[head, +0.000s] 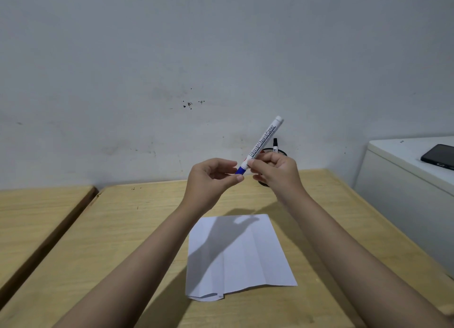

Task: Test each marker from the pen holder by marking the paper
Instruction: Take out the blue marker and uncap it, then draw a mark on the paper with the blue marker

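Observation:
A white board marker [264, 141] with a blue cap [240, 171] is held up above the table, tilted with the capped end low and to the left. My right hand [275, 174] grips its barrel. My left hand [211, 180] pinches the blue cap between thumb and fingers. Behind my right hand stands a black mesh pen holder [278, 152], mostly hidden, with a black-capped marker [275, 144] sticking out of it. A creased white sheet of paper [237, 254] lies flat on the wooden table [127, 232] below my hands, with no marks showing.
A second wooden table [32, 217] stands to the left across a narrow gap. A white cabinet [403, 180] at the right carries a dark phone [438, 157]. A grey wall rises right behind the tables.

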{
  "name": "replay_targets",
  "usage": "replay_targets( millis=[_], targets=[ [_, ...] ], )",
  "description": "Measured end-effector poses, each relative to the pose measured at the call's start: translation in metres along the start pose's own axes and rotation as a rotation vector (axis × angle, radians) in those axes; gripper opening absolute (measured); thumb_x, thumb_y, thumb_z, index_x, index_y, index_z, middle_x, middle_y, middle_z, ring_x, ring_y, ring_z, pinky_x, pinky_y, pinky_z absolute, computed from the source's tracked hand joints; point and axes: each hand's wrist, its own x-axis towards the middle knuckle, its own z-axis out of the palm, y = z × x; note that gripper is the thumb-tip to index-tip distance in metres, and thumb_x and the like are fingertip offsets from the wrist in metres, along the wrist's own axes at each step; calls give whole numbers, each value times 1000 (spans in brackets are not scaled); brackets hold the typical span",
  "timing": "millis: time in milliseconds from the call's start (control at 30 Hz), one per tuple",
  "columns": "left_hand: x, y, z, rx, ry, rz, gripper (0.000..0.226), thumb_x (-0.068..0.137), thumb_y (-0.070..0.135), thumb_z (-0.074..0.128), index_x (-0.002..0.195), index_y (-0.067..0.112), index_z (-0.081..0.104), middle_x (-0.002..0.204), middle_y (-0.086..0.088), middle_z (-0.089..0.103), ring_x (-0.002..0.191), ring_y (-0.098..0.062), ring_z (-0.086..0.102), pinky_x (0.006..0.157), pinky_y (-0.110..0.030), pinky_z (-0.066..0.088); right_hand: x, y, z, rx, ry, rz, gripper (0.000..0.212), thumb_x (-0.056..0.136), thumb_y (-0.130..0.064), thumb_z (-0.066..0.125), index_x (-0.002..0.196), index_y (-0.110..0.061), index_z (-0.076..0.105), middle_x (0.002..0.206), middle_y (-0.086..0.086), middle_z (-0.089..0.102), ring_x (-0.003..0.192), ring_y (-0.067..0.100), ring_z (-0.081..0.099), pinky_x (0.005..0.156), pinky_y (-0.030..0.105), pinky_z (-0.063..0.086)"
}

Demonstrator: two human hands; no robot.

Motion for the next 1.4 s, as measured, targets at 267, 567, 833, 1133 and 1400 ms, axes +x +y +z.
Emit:
replay_targets(
  millis=[267,567,833,1133,1400],
  targets=[
    [2,-12,-6,201,71,91,9,76,13,71,84,18,73,79,8,72,65,1,61,59,-12,48,2,12,16,37,-88,19,4,84,-16,67,87,-14,68,69,-6,68,71,7,64,74,33,53],
    [7,-31,-26,175,-7,-39,13,80,9,68,77,20,74,71,-4,70,64,-9,59,66,-22,48,12,30,28,1,-6,-68,12,90,-11,59,80,-15,65,74,2,64,71,14,61,64,23,56],
    [9,-87,-67,311,107,-270,14,83,6,63,85,17,72,84,1,68,76,-14,60,69,-22,47,24,33,17,40,32,1,12,88,-14,63,76,-13,63,65,-4,66,60,0,63,62,22,53],
    [20,-114,-97,691,36,-314,18,75,0,62,92,4,64,89,-6,64,83,-20,59,73,-25,42,0,68,34,-62,-116,105,13,86,-13,64,73,-11,63,66,1,66,55,-1,59,61,23,49],
    [17,-118,-100,642,-39,-279,48,76,2,65,121,13,52,89,-4,66,87,-21,64,79,-28,46,-3,75,46,-47,-111,161,9,85,-16,65,78,-12,60,75,4,67,62,12,62,57,28,52]
  ],
)
